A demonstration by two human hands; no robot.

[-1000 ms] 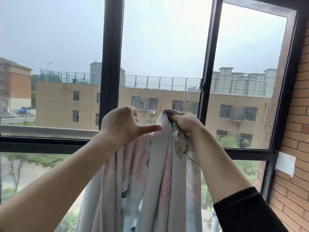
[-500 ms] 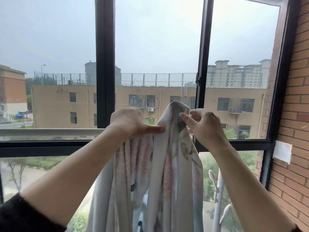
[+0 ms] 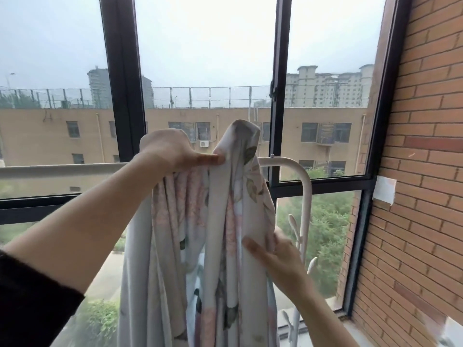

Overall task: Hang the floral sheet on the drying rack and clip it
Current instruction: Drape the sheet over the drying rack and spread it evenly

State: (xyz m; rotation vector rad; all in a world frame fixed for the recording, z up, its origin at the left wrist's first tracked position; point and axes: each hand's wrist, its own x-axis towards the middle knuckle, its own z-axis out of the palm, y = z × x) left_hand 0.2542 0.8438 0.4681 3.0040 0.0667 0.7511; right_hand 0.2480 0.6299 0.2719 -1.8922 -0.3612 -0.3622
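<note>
sheet (image 3: 220,221) hangs bunched, long axis vertical, top at the rack (image 3: 306,201) rail's right end, left hand (image 3: 172,151) gripping the top folds with thumb out, right hand (image 3: 280,251) lower, nearer the rack, pinching the right edge, likely to spread it.

Before us we see a black window frame (image 3: 124,96) with tall panes and a small latch (image 3: 273,92) on its right upright. To our right stands a brick wall (image 3: 426,121) with a white patch (image 3: 384,190) stuck to it near the frame. Through the glass we see a grey sky (image 3: 200,33), a long tan building (image 3: 50,136) with a wire fence (image 3: 213,97) along its roof and an air conditioner (image 3: 204,144) on its wall, pale tower blocks (image 3: 328,88) behind it, and green trees (image 3: 330,221) lower down.
</note>
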